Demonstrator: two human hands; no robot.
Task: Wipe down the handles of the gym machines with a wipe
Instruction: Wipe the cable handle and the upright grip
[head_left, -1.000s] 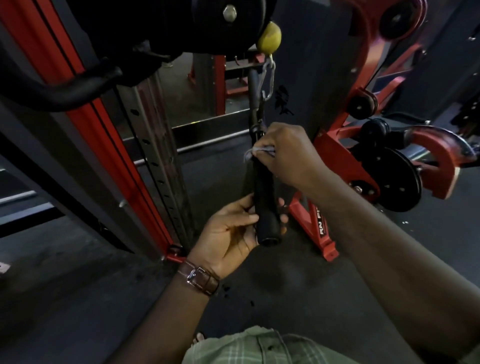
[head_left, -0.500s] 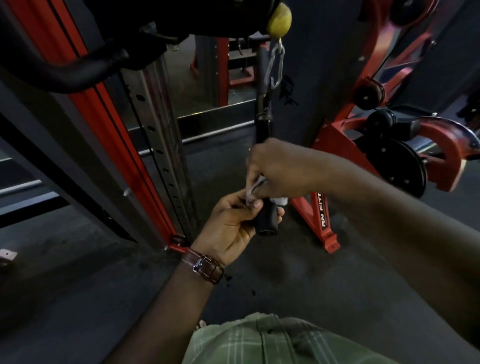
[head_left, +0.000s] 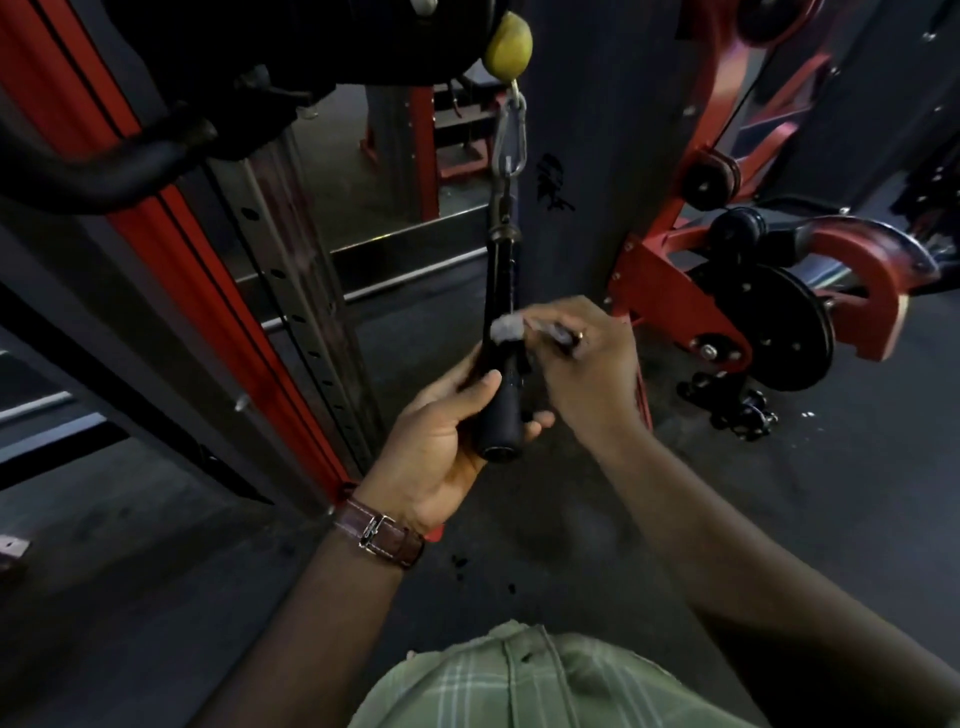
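Head view: L hand (head_left: 447, 441) grips handle (head_left: 500, 364) bottom w/ curled fingers, R hand (head_left: 587, 358) pinches wipe (head_left: 508, 328) against its middle.

Legible markings: none.
The red machine frame (head_left: 670, 291) behind the right hand (head_left: 587, 364) shows no lettering at this moment; a dark scrawl on the grey panel (head_left: 597, 156) above that hand cannot be read. The watch strap (head_left: 379, 535) on the left wrist bears no visible brand.

Brown leather watch strap (head_left: 379, 535) w/ silver buckle on left wrist; ring (head_left: 580, 336) on right; green plaid shirt (head_left: 545, 686); bare forearms.
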